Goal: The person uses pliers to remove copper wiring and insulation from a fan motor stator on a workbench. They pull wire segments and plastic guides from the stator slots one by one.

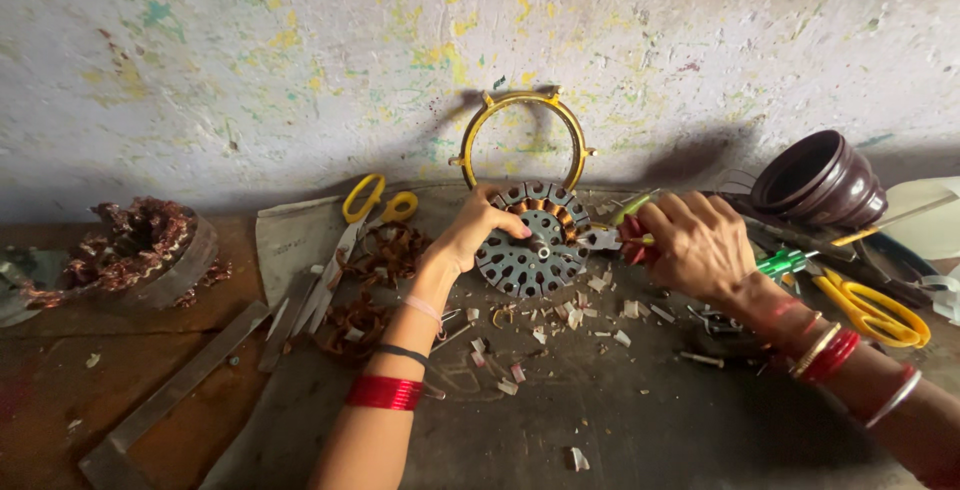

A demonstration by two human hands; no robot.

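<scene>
Notably, several details cannot be resolved. The right hand [695, 242] is clenched around a pair of pliers [612, 238] with red and green grips; the palm hides most of the grips, and only the grey nose shows, reaching the right edge of the stator disc [533, 240]. Whether the nose bites a wire or merely touches the disc cannot be told. The left hand [478, 226] grasps the disc's upper left rim, fingers curled over copper windings and covering part of them. The disc stands tilted on the dark worktable [600, 420], just below a yellow metal ring [522, 140] leaning on the stained wall.

Surroundings: small pale scraps [545, 325] lie scattered beneath the disc and between both forearms. Loose copper wire coils [385, 255] sit just left of the left wrist, with yellow-handled scissors [368, 212] lying across them. A flat metal bar [170, 395] lies diagonally at lower left, cut off by the frame edge. A second pair of yellow scissors [872, 310] and a green-handled tool [782, 263] lie behind the right wrist, partly hidden by it.

Containers: a dark brown bowl-shaped housing [818, 178] rests tipped at upper right, its interior in shadow. At far left, a round metal casing [165, 265] holds a tangled mass of copper wire.
</scene>
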